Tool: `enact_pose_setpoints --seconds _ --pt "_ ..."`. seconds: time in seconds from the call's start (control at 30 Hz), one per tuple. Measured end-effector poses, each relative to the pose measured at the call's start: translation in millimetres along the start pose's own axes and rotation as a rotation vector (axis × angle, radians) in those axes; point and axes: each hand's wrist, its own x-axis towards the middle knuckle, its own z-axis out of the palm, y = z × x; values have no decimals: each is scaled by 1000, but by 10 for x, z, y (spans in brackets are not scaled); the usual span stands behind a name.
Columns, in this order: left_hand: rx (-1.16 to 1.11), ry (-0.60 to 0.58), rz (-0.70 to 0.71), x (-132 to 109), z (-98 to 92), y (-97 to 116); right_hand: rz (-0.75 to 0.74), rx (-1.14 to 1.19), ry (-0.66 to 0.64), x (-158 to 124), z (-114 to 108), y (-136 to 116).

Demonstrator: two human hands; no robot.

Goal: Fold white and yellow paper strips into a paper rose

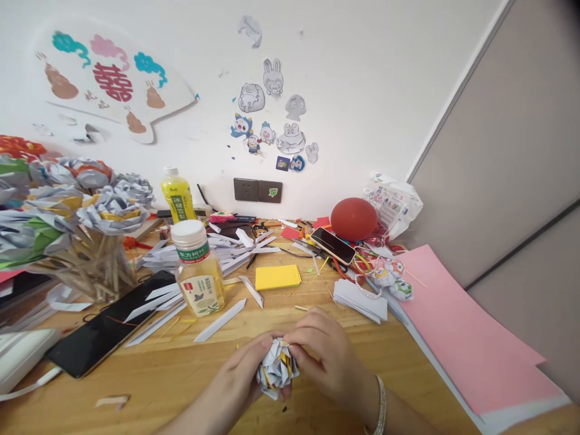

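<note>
A folded paper flower (277, 367), white with yellow strips among its petals, is held over the near part of the wooden table. My left hand (247, 368) wraps round its left side and underside, the thumb on the upper edge. From the right, my right hand (321, 350) pinches the flower's upper right edge between thumb and fingers; a bracelet circles that wrist. The flower's underside is hidden by the left hand. Beyond the hands lie a stack of yellow paper (277, 277) and a stack of white paper strips (360, 300).
Left stand finished paper flowers (113, 208) on sticks, a tea bottle (198, 269), a yellow drink bottle (177, 194) and a black phone (109, 326). Another phone (333, 244) and a red balloon (354, 219) are at the back. Pink paper sheets (466, 338) cover the right side.
</note>
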Motion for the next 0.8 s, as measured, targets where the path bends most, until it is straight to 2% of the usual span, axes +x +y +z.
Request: enact_pose_setpoints --seconds 0.1,0.27,0.4,0.57,0.8 --pt "-10 -11 4 -1 15 7 24 29 7 -12 13 -1" --pt "-28 -40 -14 1 31 24 -62 -26 3 -27 23 3" --pt "21 -66 -6 -4 6 19 -29 25 24 -45 33 10" --pt "78 -5 -9 -16 -5 47 -110 59 1 -47 27 26" --pt "350 92 66 35 -119 23 -164 -60 -58 -35 24 33"
